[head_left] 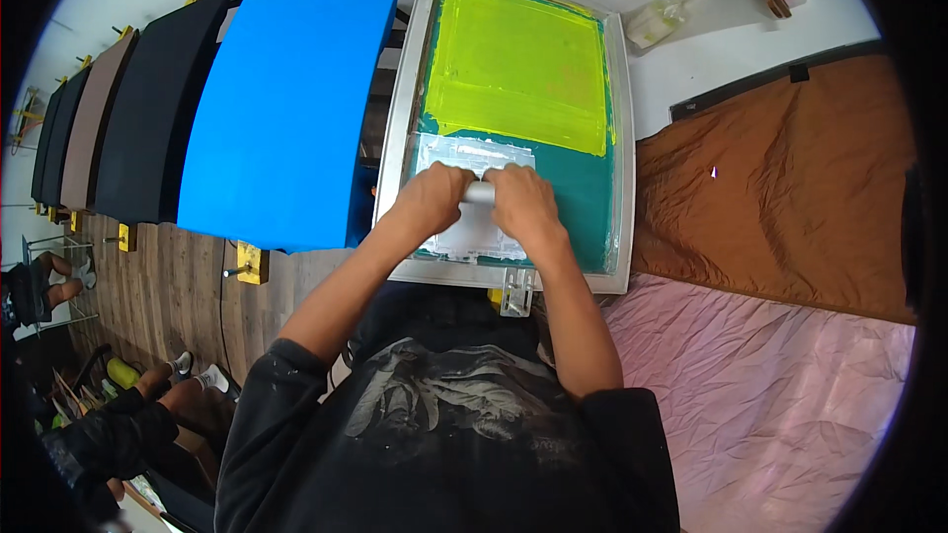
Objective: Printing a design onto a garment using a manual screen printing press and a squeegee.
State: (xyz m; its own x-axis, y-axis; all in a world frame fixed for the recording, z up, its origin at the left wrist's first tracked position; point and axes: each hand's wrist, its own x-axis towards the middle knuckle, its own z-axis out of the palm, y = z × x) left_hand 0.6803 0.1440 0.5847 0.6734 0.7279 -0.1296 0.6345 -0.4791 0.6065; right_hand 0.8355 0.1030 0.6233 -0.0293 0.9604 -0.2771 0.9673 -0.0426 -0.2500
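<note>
I'm in what looks like a screen-printing workshop: in front of me lies a framed screen, dark green with a broad yellow-green patch toward its far edge, and metal clamps sit at its near and far edges. Off its left edge runs a row of fabric-covered boards, a blue board first, then black and brownish ones, with yellow brackets at their near edges. Below them shows a plank floor, and pale specks dot my dark sleeve
</note>
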